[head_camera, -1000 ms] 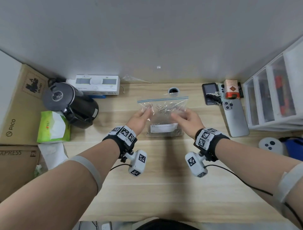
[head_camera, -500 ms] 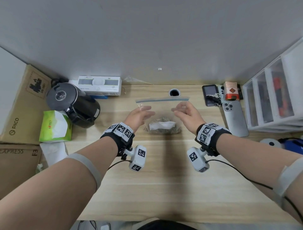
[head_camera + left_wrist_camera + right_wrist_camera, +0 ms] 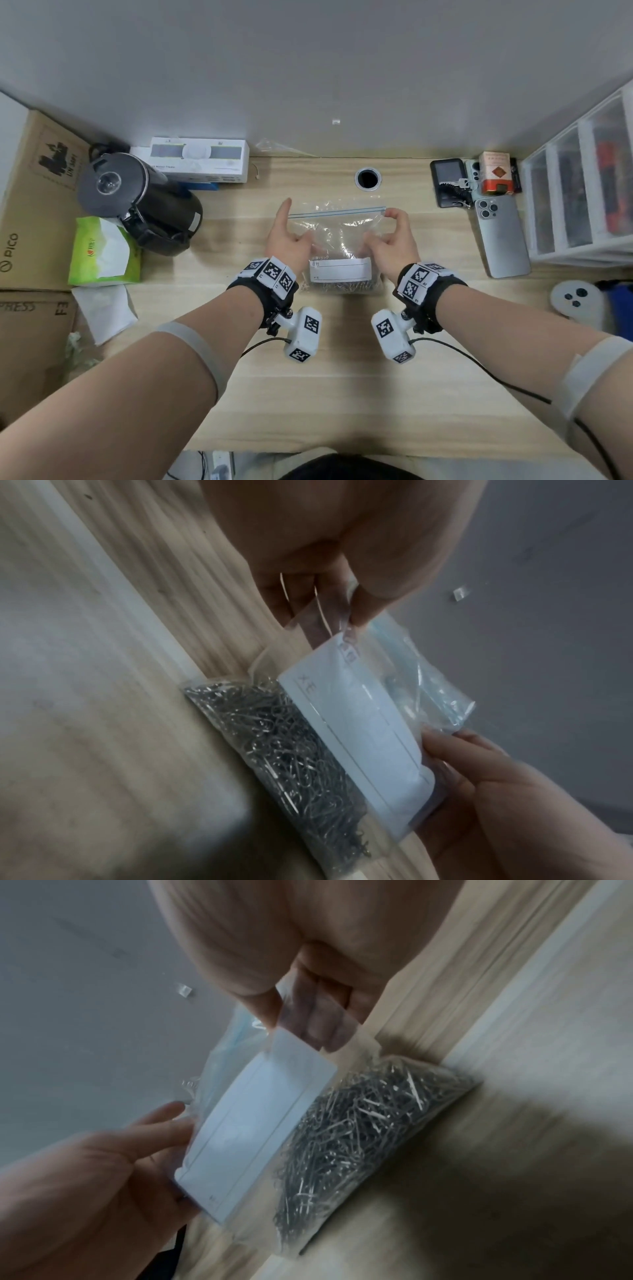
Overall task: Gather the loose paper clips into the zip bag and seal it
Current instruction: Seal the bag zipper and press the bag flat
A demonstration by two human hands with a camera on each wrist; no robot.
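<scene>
The tall cardboard box [image 3: 32, 192] reads "PICO" and "UN 3481"; the lower carton [image 3: 30, 339] shows "PRESS".

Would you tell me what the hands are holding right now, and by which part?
Both hold the zip bag upright on the desk: the right hand pinches its upper right edge by the zip strip; the left hand grips its left edge.

Around the zip bag [image 3: 337, 240], bare desk [image 3: 308, 394] lies open on its near side. To its left stand a black kettle [image 3: 137, 202] and a green tissue pack [image 3: 102, 253]; to its right, a phone [image 3: 501, 236] and drawers [image 3: 582, 192]. Behind it sits a cable hole [image 3: 368, 178].
</scene>
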